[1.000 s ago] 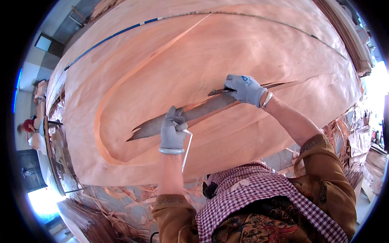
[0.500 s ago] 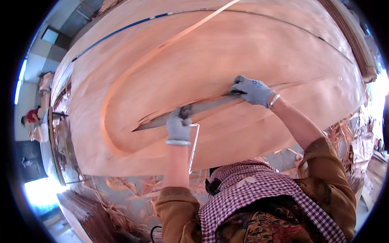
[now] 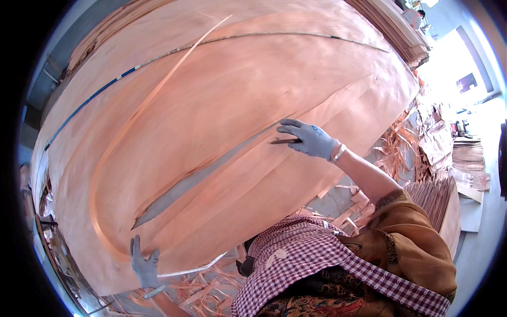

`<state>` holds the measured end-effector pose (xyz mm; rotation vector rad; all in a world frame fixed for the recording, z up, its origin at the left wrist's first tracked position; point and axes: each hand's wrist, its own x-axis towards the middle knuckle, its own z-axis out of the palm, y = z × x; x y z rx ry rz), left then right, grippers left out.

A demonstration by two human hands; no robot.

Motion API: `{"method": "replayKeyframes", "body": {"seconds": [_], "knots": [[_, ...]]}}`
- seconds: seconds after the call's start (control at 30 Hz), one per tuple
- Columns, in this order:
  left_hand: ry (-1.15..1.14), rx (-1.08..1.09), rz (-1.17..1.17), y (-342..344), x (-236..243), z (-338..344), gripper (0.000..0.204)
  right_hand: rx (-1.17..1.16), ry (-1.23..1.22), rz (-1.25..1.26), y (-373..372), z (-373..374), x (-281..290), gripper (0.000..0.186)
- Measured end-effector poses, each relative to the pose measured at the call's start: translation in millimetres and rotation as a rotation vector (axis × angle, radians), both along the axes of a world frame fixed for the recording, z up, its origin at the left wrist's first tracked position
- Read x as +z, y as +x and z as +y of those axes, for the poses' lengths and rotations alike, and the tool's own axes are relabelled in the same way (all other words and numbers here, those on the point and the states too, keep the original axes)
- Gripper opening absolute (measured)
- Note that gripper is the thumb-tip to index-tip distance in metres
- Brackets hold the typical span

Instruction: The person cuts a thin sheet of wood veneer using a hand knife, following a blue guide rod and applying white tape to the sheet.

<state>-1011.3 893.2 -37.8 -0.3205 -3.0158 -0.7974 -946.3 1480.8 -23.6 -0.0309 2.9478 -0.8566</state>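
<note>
A large sheet of pinkish-tan wood veneer (image 3: 211,95) spreads out in front of me. A long narrow split (image 3: 195,182) with ragged edges runs across it, showing grey beneath. My right hand (image 3: 311,141), in a grey glove, is just off the split's right part and pinches a thin dark brown strip (image 3: 285,141), too small to name exactly. My left hand (image 3: 143,264), gloved too, has its fingers spread at the sheet's near left edge, below the split's left tip. A thin white strip (image 3: 195,270) trails rightward from near that hand.
A narrow curved veneer ribbon (image 3: 119,142) lies on the sheet, crossed by a long blue-and-grey rod (image 3: 179,48). Veneer scraps (image 3: 203,290) litter the floor along the near edge. Stacks of veneer (image 3: 435,203) stand at the right, others (image 3: 393,26) at the far right corner.
My left hand has left the split and moved toward the sheet's near left edge, its fingers now spread. My right hand has drawn slightly off the split with a dark strip. The view has turned rightward.
</note>
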Motion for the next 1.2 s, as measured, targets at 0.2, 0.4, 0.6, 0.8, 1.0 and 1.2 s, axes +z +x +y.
{"method": "replayKeyframes", "body": {"seconds": [0.2, 0.4, 0.6, 0.8, 1.0, 1.2], "knots": [[-0.115, 0.247, -0.235, 0.2, -21.3, -42.8, 0.026, 0.023, 0.147, 0.000, -24.1, 4.1, -20.6, 0.028], [-0.272, 0.103, 0.018, -24.2, 5.2, -10.4, 0.021, -0.039, 0.260, 0.076, -39.7, 23.8, -41.2, 0.010], [-0.419, 0.206, -0.122, -79.9, 16.5, -6.2, 0.037, -0.037, 0.215, 0.041, -79.2, 17.2, -28.7, 0.011], [-0.563, 0.278, -0.348, -102.3, 11.9, 4.0, 0.057, -0.039, 0.176, 0.113, -90.6, -1.7, -37.7, 0.010], [-0.354, 0.219, 0.262, -82.5, -30.2, 2.7, 0.050, -0.082, 0.211, 0.077, -87.1, 10.6, -41.8, 0.012], [-0.181, 0.281, 0.418, -47.8, -34.8, -8.4, 0.033, -0.217, 0.009, 0.193, -85.3, 18.9, -25.6, 0.018]]}}
